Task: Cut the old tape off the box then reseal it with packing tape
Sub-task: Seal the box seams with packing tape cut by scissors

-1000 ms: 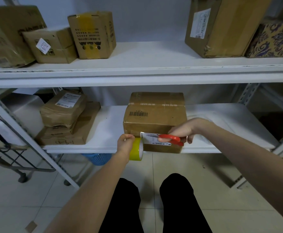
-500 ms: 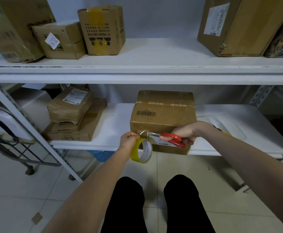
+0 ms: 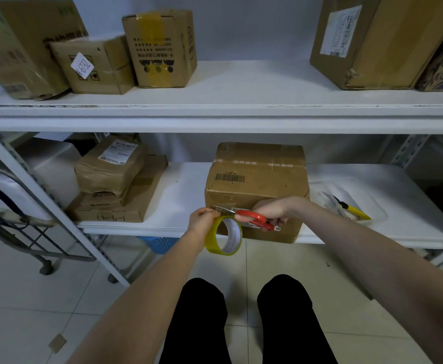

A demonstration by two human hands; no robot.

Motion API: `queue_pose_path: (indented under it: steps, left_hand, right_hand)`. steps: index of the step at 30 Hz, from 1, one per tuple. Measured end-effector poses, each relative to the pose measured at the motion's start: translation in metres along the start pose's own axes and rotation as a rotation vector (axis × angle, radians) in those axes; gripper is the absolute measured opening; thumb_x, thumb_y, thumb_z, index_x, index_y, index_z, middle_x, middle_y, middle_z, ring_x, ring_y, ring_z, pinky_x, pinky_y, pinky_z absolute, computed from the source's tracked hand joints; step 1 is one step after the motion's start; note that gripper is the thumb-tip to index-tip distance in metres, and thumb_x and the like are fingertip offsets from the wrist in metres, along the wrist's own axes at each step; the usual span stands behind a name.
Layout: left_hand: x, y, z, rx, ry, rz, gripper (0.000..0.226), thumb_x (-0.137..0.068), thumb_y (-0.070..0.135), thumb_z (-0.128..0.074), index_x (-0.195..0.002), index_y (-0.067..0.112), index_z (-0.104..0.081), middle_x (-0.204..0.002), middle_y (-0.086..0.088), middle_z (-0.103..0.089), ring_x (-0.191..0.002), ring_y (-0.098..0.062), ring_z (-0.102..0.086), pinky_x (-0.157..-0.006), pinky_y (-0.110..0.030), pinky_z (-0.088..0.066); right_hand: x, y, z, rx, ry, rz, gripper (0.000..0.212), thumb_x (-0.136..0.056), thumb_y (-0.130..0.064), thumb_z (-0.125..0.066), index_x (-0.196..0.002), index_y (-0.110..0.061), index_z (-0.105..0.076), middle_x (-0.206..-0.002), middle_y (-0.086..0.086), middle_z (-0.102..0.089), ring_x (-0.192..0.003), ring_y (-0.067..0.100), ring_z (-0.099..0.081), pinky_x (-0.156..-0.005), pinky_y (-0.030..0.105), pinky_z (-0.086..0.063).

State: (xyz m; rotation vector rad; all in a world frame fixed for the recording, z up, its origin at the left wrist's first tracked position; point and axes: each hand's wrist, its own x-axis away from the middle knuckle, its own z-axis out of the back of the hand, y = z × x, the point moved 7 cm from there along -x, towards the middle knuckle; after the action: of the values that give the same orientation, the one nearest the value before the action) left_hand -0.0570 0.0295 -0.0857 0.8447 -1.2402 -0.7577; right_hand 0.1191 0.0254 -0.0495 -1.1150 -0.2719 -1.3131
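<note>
My left hand [image 3: 201, 221] grips the yellow packing tape roll [image 3: 224, 236] before the cardboard box [image 3: 257, 185] on the lower shelf [image 3: 186, 190]; my right hand [image 3: 271, 211] pinches red-handled scissors [image 3: 251, 218], blades at its front.

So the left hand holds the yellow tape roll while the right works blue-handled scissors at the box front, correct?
No: head view shows the scissors have red handles, not blue. The rest holds: left hand on tape roll, right hand at the box.

Head camera looks forward and down at near shelving [image 3: 215, 111].
</note>
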Motion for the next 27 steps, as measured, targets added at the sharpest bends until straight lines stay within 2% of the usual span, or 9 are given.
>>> queue_pose_path:
  steps: [3,6,10,13,18,20,22,25,27]
  left_hand:
    - [-0.002,0.000,0.000,-0.014,-0.005,0.011,0.004,-0.085,0.012,-0.065,-0.087,0.013,-0.062,-0.101,-0.013,-0.063,-0.094,-0.027,-0.058,-0.083,-0.032,-0.047]
    - [-0.002,0.001,0.000,-0.029,-0.003,0.023,0.013,-0.084,0.011,-0.067,-0.095,0.010,-0.062,-0.098,-0.012,-0.063,-0.092,-0.027,-0.058,-0.083,-0.033,-0.048]
    - [-0.001,0.005,0.000,-0.039,-0.008,0.035,0.019,-0.080,0.007,-0.069,-0.098,0.006,-0.064,-0.102,-0.016,-0.066,-0.091,-0.030,-0.062,-0.088,-0.038,-0.052]
    - [-0.001,0.008,0.002,-0.091,-0.004,0.044,0.028,-0.080,0.009,-0.069,-0.107,0.004,-0.065,-0.106,-0.017,-0.067,-0.095,-0.030,-0.063,-0.090,-0.038,-0.052]
    - [-0.001,0.017,0.007,-0.282,-0.020,-0.010,0.020,-0.080,0.008,-0.068,-0.100,0.005,-0.065,-0.095,-0.012,-0.063,-0.088,-0.025,-0.060,-0.081,-0.031,-0.050]
    - [-0.002,0.016,0.012,-0.464,-0.010,-0.061,0.017,-0.080,0.011,-0.070,-0.095,0.005,-0.065,-0.095,-0.011,-0.063,-0.092,-0.024,-0.059,-0.083,-0.031,-0.049]
    - [0.000,0.016,0.020,-0.605,0.016,-0.082,0.024,-0.082,0.017,-0.070,-0.102,0.004,-0.066,-0.106,-0.014,-0.064,-0.103,-0.026,-0.060,-0.090,-0.032,-0.048]
    - [0.008,0.021,0.028,-0.709,0.038,-0.106,0.032,-0.088,0.025,-0.063,-0.114,0.007,-0.063,-0.116,-0.009,-0.062,-0.112,-0.024,-0.056,-0.091,-0.028,-0.044]
    - [0.012,0.028,0.028,-0.701,0.042,-0.134,0.030,-0.088,0.026,-0.063,-0.112,0.008,-0.063,-0.111,-0.008,-0.061,-0.104,-0.021,-0.056,-0.086,-0.026,-0.044]
  right_hand:
    - [-0.001,-0.002,0.002,0.018,0.044,0.044,0.059,-0.080,-0.077,-0.046,-0.063,-0.020,-0.046,-0.055,-0.004,-0.049,-0.044,0.009,-0.030,-0.047,0.021,-0.028]
    - [-0.001,-0.002,0.005,0.058,0.091,0.085,0.059,-0.079,-0.076,-0.049,-0.063,-0.019,-0.050,-0.055,-0.005,-0.051,-0.044,0.008,-0.037,-0.049,0.022,-0.032]
    - [0.000,-0.005,0.007,0.121,0.117,0.156,0.061,-0.070,-0.077,-0.052,-0.070,-0.016,-0.058,-0.060,-0.004,-0.056,-0.052,0.010,-0.045,-0.052,0.023,-0.037]
    - [0.000,-0.008,0.009,0.146,0.139,0.180,0.058,-0.077,-0.072,-0.055,-0.079,-0.014,-0.062,-0.066,-0.002,-0.059,-0.057,0.011,-0.049,-0.054,0.024,-0.039]
    - [0.004,-0.011,0.012,0.167,0.183,0.150,0.060,-0.076,-0.075,-0.054,-0.075,-0.015,-0.059,-0.067,0.000,-0.057,-0.059,0.013,-0.050,-0.062,0.026,-0.042]
    - [0.006,-0.009,0.008,0.178,0.133,0.113,0.071,-0.070,-0.084,-0.049,-0.079,-0.014,-0.057,-0.073,0.005,-0.056,-0.066,0.018,-0.050,-0.067,0.029,-0.044]
    - [0.009,-0.009,0.005,0.172,0.087,0.074,0.076,-0.070,-0.086,-0.045,-0.089,-0.014,-0.056,-0.077,0.006,-0.052,-0.065,0.018,-0.047,-0.066,0.029,-0.043]
    - [0.024,-0.014,0.005,0.196,0.070,0.074,0.068,-0.080,-0.076,-0.047,-0.104,-0.013,-0.059,-0.088,0.007,-0.058,-0.073,0.017,-0.053,-0.071,0.031,-0.049]
    - [0.035,-0.022,0.018,0.181,0.179,0.136,0.060,-0.085,-0.067,-0.052,-0.104,-0.010,-0.062,-0.094,0.009,-0.064,-0.082,0.019,-0.059,-0.079,0.032,-0.050]
